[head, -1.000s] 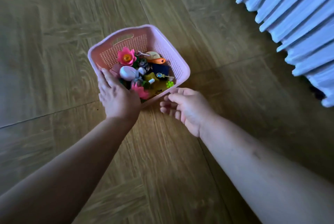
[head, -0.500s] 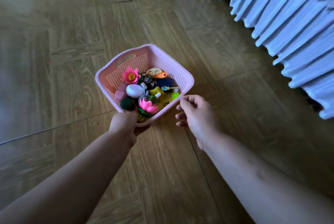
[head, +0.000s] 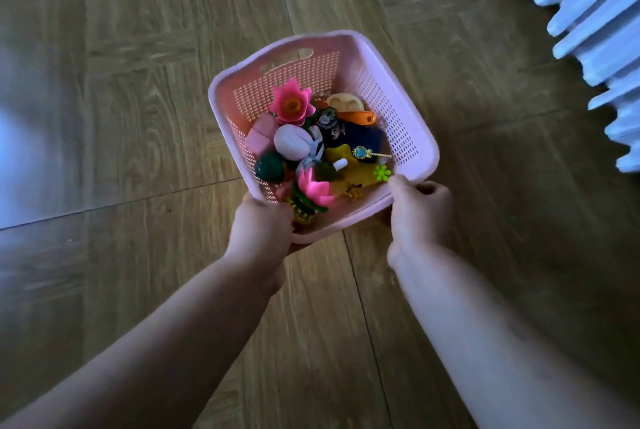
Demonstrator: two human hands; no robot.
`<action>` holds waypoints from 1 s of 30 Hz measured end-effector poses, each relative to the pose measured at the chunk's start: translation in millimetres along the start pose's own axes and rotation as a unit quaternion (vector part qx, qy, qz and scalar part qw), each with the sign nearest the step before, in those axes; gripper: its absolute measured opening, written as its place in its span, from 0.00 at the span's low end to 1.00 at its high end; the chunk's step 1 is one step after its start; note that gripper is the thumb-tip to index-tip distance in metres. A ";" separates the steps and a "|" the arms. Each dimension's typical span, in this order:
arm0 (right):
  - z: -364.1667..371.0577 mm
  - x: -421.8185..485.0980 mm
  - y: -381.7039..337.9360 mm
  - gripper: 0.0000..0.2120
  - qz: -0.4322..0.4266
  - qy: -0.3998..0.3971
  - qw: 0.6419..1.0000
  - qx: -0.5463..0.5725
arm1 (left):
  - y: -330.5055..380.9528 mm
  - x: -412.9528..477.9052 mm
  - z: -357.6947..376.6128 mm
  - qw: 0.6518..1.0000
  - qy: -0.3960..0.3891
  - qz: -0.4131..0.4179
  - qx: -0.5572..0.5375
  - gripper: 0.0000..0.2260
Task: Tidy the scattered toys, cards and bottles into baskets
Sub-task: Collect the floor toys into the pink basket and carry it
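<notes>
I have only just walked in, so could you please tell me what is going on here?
A person is tidying up toys. Their left hand and right hand each have a grip on the near rim of a pink basket, one at each near corner, over a wooden floor. The basket holds a pile of small toys, among them a pink flower. A pleated curtain shows at the upper right.

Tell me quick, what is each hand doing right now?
Left hand: grips the near rim of the pink basket.
Right hand: grips the same rim.
</notes>
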State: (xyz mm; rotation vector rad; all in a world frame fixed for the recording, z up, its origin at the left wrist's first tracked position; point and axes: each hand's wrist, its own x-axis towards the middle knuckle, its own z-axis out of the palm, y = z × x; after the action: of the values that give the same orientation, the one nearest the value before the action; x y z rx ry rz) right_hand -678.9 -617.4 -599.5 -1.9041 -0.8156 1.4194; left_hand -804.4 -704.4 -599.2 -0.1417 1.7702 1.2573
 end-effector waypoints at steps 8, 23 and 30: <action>-47.1 0.5 -11.9 0.11 0.045 0.014 0.998 0.031 | -12.9 -42.1 29.7 0.999 -0.016 0.014 0.035 0.20; -225.4 -124.2 -196.1 0.06 0.076 0.046 0.993 -0.081 | 145.8 -288.7 48.4 0.982 -0.038 -0.027 0.185 0.15; -305.1 -159.7 -336.9 0.07 0.035 0.057 0.995 -0.072 | 253.8 -393.3 124.8 0.975 -0.076 0.022 0.209 0.14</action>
State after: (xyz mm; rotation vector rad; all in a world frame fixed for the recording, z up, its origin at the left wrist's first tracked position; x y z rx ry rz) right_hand -458.8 -568.9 -173.6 -2.1217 -0.8229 1.3108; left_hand -648.8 -640.7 -144.9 0.2314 1.8691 0.8740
